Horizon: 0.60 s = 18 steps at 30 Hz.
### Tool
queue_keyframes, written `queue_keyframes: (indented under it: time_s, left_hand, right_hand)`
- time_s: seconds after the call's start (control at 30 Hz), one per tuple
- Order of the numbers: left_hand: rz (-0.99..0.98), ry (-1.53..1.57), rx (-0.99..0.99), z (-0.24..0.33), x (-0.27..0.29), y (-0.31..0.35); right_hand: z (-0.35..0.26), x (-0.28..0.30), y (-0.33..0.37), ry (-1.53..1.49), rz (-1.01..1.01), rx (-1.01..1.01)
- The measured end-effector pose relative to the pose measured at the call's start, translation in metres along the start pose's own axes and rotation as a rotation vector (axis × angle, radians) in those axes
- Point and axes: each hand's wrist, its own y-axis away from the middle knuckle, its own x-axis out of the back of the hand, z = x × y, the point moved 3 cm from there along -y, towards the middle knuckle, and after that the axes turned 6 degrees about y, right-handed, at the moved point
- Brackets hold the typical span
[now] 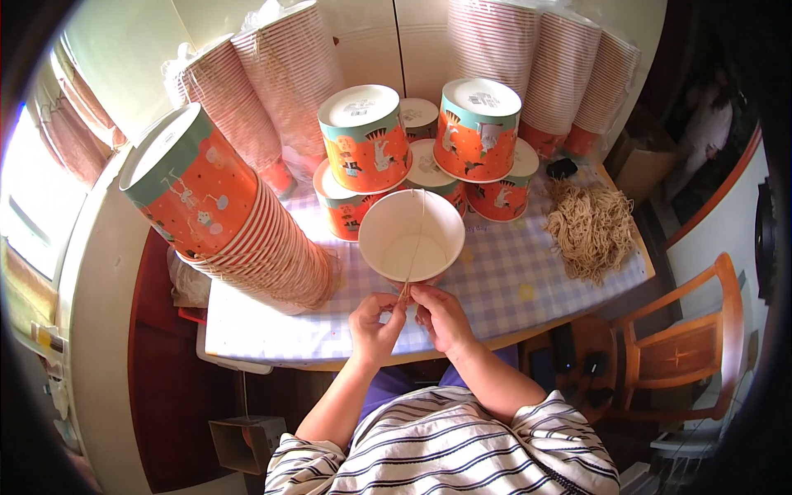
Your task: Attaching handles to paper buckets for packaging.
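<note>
An upright paper bucket (pixel 412 235), white inside, stands at the near side of the table with its mouth toward me. A thin beige string (pixel 421 227) runs across its opening from the far rim to the near rim. At the near rim my left hand (pixel 378 326) pinches the string between thumb and fingers. Close beside it, my right hand (pixel 441 318) is closed on the string too, its fingertips nearly touching the left ones. The exact knot or loop between the fingertips is too small to make out.
A tall leaning stack of orange buckets (pixel 247 231) stands left. Upside-down orange and teal buckets (pixel 367 144) are piled behind. Plastic-wrapped bucket stacks (pixel 495 45) line the wall. A heap of beige strings (pixel 590 227) lies right on the checked tablecloth (pixel 528 280). A wooden chair (pixel 681 355) stands right.
</note>
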Motion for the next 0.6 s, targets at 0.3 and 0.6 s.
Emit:
queue_keyframes:
  time_s: [0.3,0.6]
  left_hand:
    - [0.017,0.299,0.277,-0.005,-0.003,-0.003]
    - [0.035,0.454,0.362,-0.007,-0.004,-0.006]
  right_hand:
    - [0.006,0.009,-0.01,-0.043,-0.068,-0.041]
    - [-0.002,0.008,-0.006,0.069,-0.018,0.097]
